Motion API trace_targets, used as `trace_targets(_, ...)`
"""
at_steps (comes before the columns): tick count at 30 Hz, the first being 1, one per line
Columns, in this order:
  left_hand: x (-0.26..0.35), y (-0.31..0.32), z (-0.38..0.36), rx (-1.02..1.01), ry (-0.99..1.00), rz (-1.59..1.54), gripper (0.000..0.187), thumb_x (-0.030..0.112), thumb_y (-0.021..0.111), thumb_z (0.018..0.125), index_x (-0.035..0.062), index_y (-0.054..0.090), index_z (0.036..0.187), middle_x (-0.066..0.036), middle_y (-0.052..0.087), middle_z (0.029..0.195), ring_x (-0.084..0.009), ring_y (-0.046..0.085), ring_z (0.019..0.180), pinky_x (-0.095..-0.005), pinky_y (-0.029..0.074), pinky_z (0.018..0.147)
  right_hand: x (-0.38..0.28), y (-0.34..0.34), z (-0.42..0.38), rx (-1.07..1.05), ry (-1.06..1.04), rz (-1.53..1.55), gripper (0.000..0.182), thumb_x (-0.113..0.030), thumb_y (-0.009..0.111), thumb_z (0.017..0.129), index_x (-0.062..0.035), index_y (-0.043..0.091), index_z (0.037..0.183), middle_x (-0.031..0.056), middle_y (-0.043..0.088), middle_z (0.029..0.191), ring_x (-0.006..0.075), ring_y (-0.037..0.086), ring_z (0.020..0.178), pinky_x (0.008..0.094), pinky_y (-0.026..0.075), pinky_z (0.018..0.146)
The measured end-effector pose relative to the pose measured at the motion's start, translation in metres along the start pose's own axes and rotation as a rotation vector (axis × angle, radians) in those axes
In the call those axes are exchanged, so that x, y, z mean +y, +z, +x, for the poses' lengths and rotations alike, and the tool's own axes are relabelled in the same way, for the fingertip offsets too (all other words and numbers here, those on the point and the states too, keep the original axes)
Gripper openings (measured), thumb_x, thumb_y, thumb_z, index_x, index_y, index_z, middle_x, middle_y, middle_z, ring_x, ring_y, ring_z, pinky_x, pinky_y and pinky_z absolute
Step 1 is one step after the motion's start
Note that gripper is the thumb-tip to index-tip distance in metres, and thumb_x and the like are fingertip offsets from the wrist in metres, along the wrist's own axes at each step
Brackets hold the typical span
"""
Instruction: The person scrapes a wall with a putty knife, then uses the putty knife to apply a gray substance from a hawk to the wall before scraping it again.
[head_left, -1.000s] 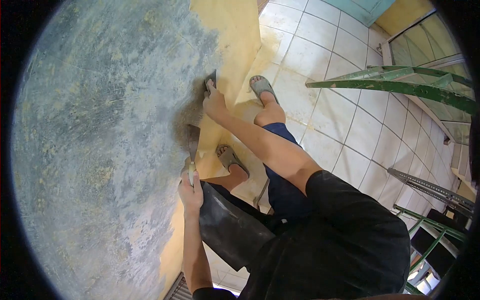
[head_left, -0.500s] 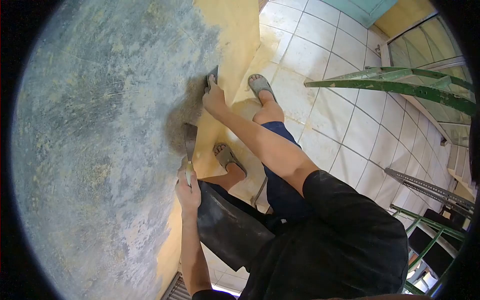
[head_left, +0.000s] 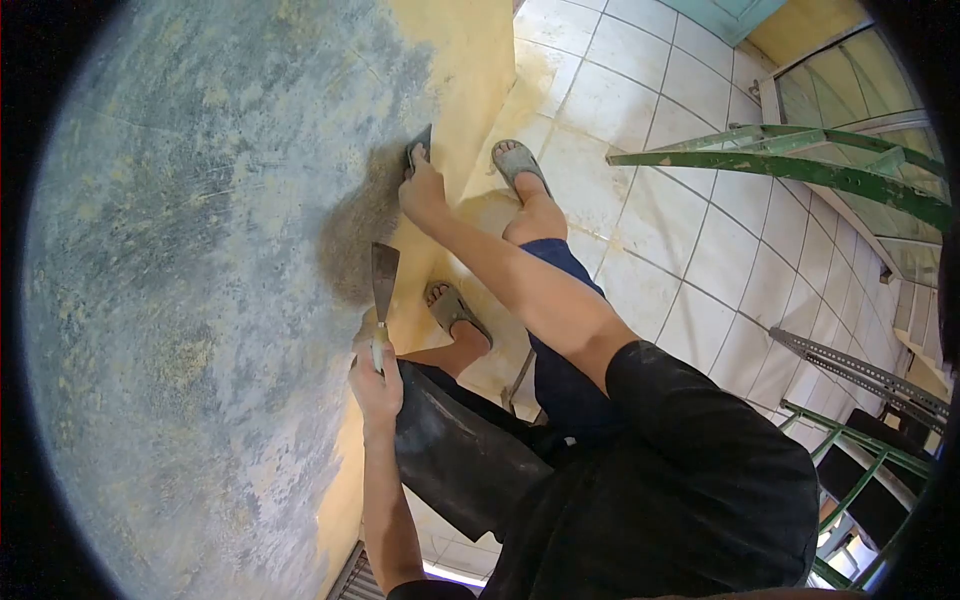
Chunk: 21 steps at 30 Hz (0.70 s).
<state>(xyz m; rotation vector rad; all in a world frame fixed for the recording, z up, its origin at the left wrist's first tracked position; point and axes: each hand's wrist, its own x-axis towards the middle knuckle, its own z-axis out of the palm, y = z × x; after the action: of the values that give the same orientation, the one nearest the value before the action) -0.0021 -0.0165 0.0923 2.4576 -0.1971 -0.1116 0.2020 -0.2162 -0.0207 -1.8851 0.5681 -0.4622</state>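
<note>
My left hand (head_left: 376, 382) is wrapped around the handle of a putty knife (head_left: 384, 278). Its broad, stained metal blade points up the view, overlapping the wall's lower edge. Farther up, my right hand (head_left: 424, 196) grips a dark flat scraper (head_left: 418, 146) against the wall, with fingers pressed along it; part of the scraper is hidden by them. Between the two tools, the wall (head_left: 230, 300) shows a brownish patch under a shadow. Mottled grey-blue coating covers most of the wall, and a yellow painted band (head_left: 465, 75) runs along its edge.
White floor tiles (head_left: 655, 245) meet the wall. Both sandalled feet (head_left: 518, 168) stand near its base. A green metal frame (head_left: 760, 172) reaches in from the right, with a perforated metal bar (head_left: 850, 368) below it. Glazed panels (head_left: 860, 95) stand at the upper right.
The putty knife's blade has turned to show more of its flat face. My right hand and scraper have barely shifted; the whole view has slid slightly.
</note>
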Motion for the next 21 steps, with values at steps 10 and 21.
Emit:
trace_targets(10, -0.004, 0.001, -0.002, -0.065, -0.093, 0.016, 0.022, 0.018, 0.055, 0.091, -0.0005, 0.059, 0.104, -0.027, 0.062, 0.08, -0.0473, 0.06, 0.077, -0.0476, 0.046, 0.066, 0.012, -0.006, 0.025, -0.093, 0.346, 0.235, 0.055, 0.003, 0.042, 0.08, 0.0035, 0.045, 0.135, 0.0283, 0.064, 0.104, 0.0374, 0.063, 0.096, 0.0422, 0.049, 0.085)
trace_targets(21, -0.003, 0.003, 0.001, -0.006, 0.032, 0.071, 0.029, 0.019, 0.049, 0.095, 0.0005, 0.06, 0.114, -0.025, 0.065, 0.086, -0.0384, 0.066, 0.085, -0.0397, 0.049, 0.077, 0.013, 0.01, 0.004, 0.058, 0.079, 0.037, 0.042, 0.002, 0.042, 0.079, 0.0046, 0.052, 0.12, 0.0314, 0.062, 0.104, 0.0427, 0.062, 0.1, 0.0463, 0.048, 0.085)
